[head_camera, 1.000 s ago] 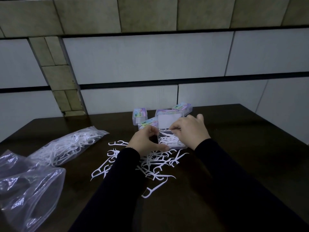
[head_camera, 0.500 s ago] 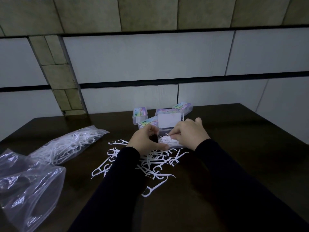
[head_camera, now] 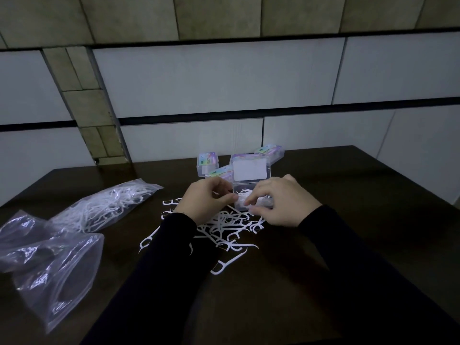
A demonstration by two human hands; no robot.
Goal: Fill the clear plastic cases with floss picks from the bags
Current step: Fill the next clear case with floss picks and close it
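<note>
An open clear plastic case (head_camera: 249, 170) stands on the dark table, its lid upright with a white label. White floss picks lie inside its base. My left hand (head_camera: 204, 200) grips the case's left side, thumb at the front corner. My right hand (head_camera: 281, 202) is at the case's right front, its curled fingers pinching floss picks in the base. A loose pile of floss picks (head_camera: 224, 232) lies on the table just in front of the case. A bag of floss picks (head_camera: 104, 207) lies to the left.
Three closed cases with colourful labels (head_camera: 207, 163) (head_camera: 270, 151) (head_camera: 220, 173) stand behind the open one. An empty clear bag (head_camera: 49, 262) lies at the near left. A tiled wall rises behind the table's far edge (head_camera: 323, 151).
My right hand has come lower and nearer over the case's base, fingers pressing picks in. The left hand has stayed at the case's left side.
</note>
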